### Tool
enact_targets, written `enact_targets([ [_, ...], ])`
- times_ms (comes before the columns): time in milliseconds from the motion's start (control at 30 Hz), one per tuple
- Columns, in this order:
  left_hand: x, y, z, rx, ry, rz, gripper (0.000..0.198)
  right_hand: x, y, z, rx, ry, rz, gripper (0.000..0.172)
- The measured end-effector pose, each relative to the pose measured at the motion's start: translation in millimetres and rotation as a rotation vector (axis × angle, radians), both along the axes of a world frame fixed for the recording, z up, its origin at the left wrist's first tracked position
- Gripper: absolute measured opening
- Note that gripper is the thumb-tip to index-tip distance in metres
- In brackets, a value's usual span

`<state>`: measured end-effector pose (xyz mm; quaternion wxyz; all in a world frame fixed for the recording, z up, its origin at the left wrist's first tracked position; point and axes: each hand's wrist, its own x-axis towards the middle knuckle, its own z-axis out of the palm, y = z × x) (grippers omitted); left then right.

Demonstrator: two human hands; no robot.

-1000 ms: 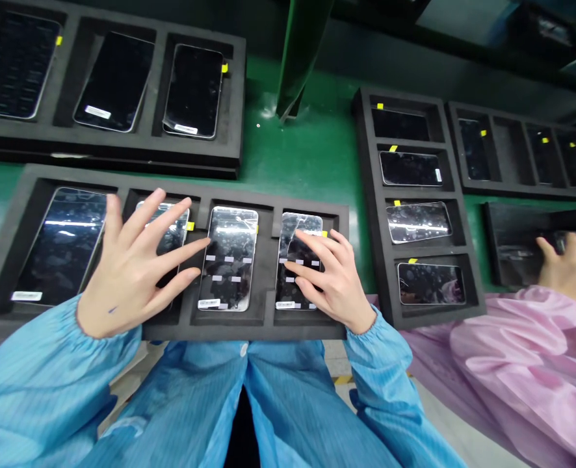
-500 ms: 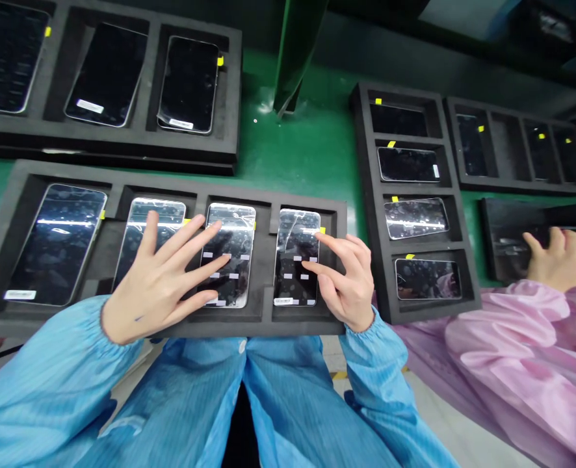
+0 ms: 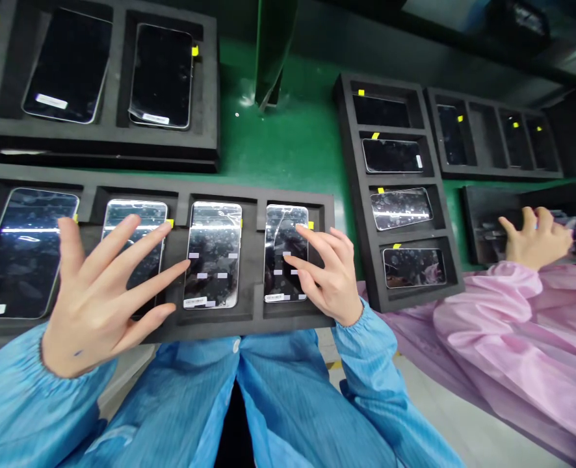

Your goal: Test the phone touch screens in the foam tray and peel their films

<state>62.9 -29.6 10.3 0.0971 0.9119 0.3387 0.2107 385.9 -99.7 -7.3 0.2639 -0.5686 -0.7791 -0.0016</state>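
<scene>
In the long, dark grey foam tray (image 3: 288,320), we see four flat, black-glass phones with pale metallic rims, the first (image 3: 25,266), second (image 3: 144,268), third (image 3: 213,260) and fourth (image 3: 274,240) each in a compartment. The left hand (image 3: 97,296), spread and grasping nothing, lies over the second; a low fingertip could smear its glass or catch its small yellow tab (image 3: 170,223). The index fingertip, at the third's left edge, could nudge that phone askew. The right hand (image 3: 334,283), curled yet likewise free of any object, reaches over the fourth; uneven pressure could shift it.

The tray's left end is cut off; the left hand hides much of the second phone. We cannot tell whether any fingertip touches glass, nor what the co-worker's pink-sleeved hand (image 3: 534,240) holds, if anything.
</scene>
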Motion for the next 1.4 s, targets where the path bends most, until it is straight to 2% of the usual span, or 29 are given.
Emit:
enact_targets([
  [133, 2.5, -3.3, 1.6, -0.022, 0.013, 0.006, 0.047, -2.9, 4.3, 0.5, -0.046, -0.020, 0.034, 0.029],
  [333, 11.7, -0.1, -8.6, -0.073, 0.068, -0.049, 0.044, 0.6, -7.7, -0.6, 0.005, 0.084, 0.024, 0.029],
  [600, 13.6, -0.9, -7.8, -0.075, 0.076, 0.037, 0.034, 7.3, -24.4, -1.5, 0.029, 0.115, -0.028, 0.030],
  [767, 31.9, -3.7, -8.7, -0.105, 0.124, -0.068, 0.044, 5.0, -25.9, -2.8, 0.021, 0.114, -0.027, 0.030],
  [900, 40.7, -3.6, -12.2, -0.146, 0.194, -0.082, 0.048, 3.9, -27.1, -2.6, 0.004, 0.096, -0.028, 0.030],
  [1100, 19.9, -6.6, -7.6, -0.063, 0.039, -0.101, 0.053, 4.4, -26.5, -1.6, -0.061, 0.035, -0.024, 0.030],
  [1233, 1.2, -15.1, -3.1, -0.051, 0.019, -0.045, 0.053, -1.0, -21.9, 2.3, -0.073, 0.026, 0.026, 0.030],
  [1400, -9.3, -24.7, -7.3, -0.058, 0.022, -0.003, 0.048, -7.6, -14.8, 3.8, -0.138, 0.004, 0.108, 0.028],
])
